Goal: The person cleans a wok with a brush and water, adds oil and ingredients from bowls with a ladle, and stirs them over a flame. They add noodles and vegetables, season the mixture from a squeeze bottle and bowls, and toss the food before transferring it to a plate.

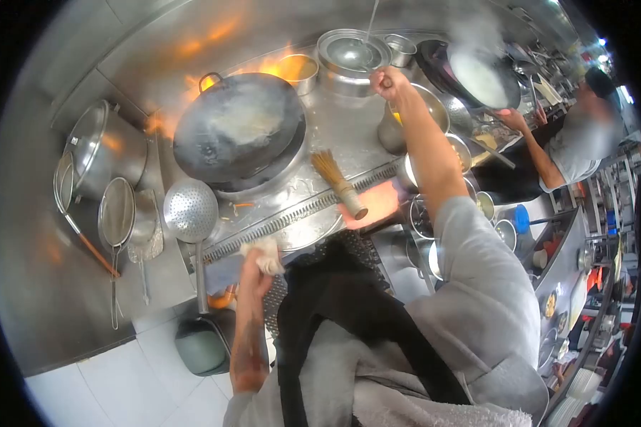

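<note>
A steaming black wok (242,128) sits over the burner, with flames behind it. My left hand (258,274) is closed on a whitish cloth (266,256) near the stove's front edge, beside the perforated ladle (191,211). Over the back of the stove reaches my right hand (389,82), its fingers wrapped round the end of a handle. A thin metal shaft (372,21) rises near that hand, beside a round metal pot (345,55) holding liquid. The bamboo brush (338,183) lies between my hands on the stove's front part.
Strainers (117,213) and a large lidded pot (114,149) stand at the left. A co-worker (584,135) at the right tends another steaming wok (481,75). Below the stove is a green bin (201,352). Metal containers (506,233) stand near my right arm.
</note>
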